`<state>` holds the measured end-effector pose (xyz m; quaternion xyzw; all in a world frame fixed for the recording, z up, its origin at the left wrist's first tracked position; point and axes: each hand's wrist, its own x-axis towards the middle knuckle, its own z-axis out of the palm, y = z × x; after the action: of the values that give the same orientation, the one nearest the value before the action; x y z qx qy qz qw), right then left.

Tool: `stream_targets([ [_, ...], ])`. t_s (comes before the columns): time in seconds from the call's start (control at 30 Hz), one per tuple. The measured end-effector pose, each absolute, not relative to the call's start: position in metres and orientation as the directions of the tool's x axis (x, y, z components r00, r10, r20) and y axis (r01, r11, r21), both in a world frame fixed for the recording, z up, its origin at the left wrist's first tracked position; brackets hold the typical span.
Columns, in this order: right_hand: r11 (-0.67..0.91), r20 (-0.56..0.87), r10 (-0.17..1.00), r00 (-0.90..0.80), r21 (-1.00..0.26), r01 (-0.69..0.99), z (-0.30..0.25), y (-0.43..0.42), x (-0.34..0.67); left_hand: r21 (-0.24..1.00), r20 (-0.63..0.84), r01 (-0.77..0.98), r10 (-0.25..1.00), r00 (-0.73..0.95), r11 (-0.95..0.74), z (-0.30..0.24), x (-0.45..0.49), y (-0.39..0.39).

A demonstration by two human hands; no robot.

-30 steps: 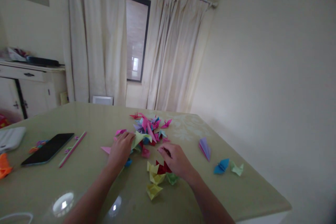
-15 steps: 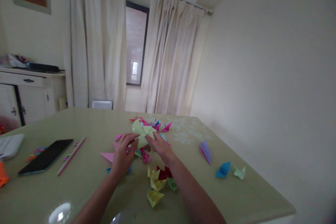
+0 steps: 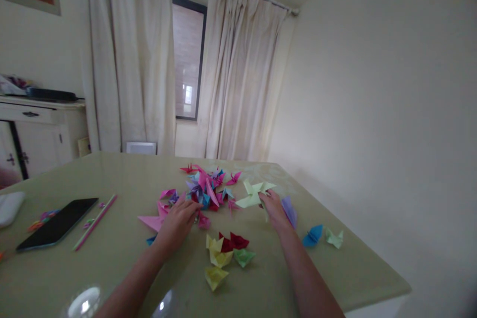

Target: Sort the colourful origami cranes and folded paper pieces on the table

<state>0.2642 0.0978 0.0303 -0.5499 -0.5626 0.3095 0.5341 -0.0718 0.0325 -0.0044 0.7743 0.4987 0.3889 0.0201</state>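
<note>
A pale green folded-paper pinwheel (image 3: 254, 194) is pinched by my right hand (image 3: 274, 208) at its right side, held above the table. Just beyond that hand lies a purple folded paper piece (image 3: 289, 211), partly hidden by it. My left hand (image 3: 181, 218) has its fingers stretched to the right, at the near edge of a heap of colourful paper cranes (image 3: 204, 186). Nothing shows in it, and its thumb is mostly hidden. Beside its wrist, a pink pointed paper (image 3: 149, 222) sticks out. A small pink folded piece (image 3: 203, 220) sits by its fingertips.
Yellow paper pieces (image 3: 219, 258), dark red ones (image 3: 234, 242) and a green one (image 3: 244, 257) lie between my forearms. Blue (image 3: 313, 235) and pale green (image 3: 334, 238) pieces sit to the right. At left lie a black tablet (image 3: 57, 223) and a pink stick (image 3: 95, 223).
Both hands were on the pinwheel over the heap. My left hand has let go; my right hand has carried the pinwheel to the right, uncovering the heap.
</note>
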Motion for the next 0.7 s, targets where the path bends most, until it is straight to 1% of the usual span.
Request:
stream_targets([
  [0.07,0.123,0.206,0.955,0.215,-0.93,0.346,0.025,0.097,0.283,0.297,0.51,0.797,0.793,0.334,-0.527,-0.006,-0.06,0.027],
  [0.13,0.078,0.167,0.963,0.21,-0.924,0.374,0.021,0.096,0.292,0.217,0.447,0.828,0.807,0.387,-0.517,-0.007,-0.05,0.023],
  [0.2,0.049,0.136,0.974,0.179,-0.905,0.422,0.018,0.097,0.295,0.166,0.412,0.849,0.818,0.402,-0.501,-0.007,-0.045,0.021],
  [0.3,0.014,0.12,0.978,0.17,-0.853,0.522,0.015,0.099,0.296,0.138,0.38,0.868,0.835,0.398,-0.477,-0.007,-0.048,0.022],
  [0.4,-0.015,0.163,0.962,0.221,-0.772,0.636,0.013,0.1,0.296,0.137,0.354,0.879,0.851,0.387,-0.457,-0.007,-0.054,0.021],
  [0.53,-0.063,0.226,0.934,0.276,-0.657,0.751,0.014,0.096,0.296,0.149,0.353,0.867,0.845,0.402,-0.475,-0.006,-0.055,0.019],
  [0.57,-0.076,0.256,0.922,0.292,-0.618,0.782,0.014,0.095,0.294,0.145,0.344,0.871,0.849,0.401,-0.47,-0.006,-0.054,0.018],
  [0.63,-0.072,0.362,0.885,0.292,-0.513,0.855,0.013,0.093,0.288,0.13,0.304,0.889,0.871,0.386,-0.439,-0.006,-0.052,0.018],
  [0.7,0.003,0.466,0.859,0.211,-0.418,0.908,0.011,0.094,0.278,0.136,0.259,0.903,0.894,0.366,-0.409,-0.006,-0.05,0.019],
])
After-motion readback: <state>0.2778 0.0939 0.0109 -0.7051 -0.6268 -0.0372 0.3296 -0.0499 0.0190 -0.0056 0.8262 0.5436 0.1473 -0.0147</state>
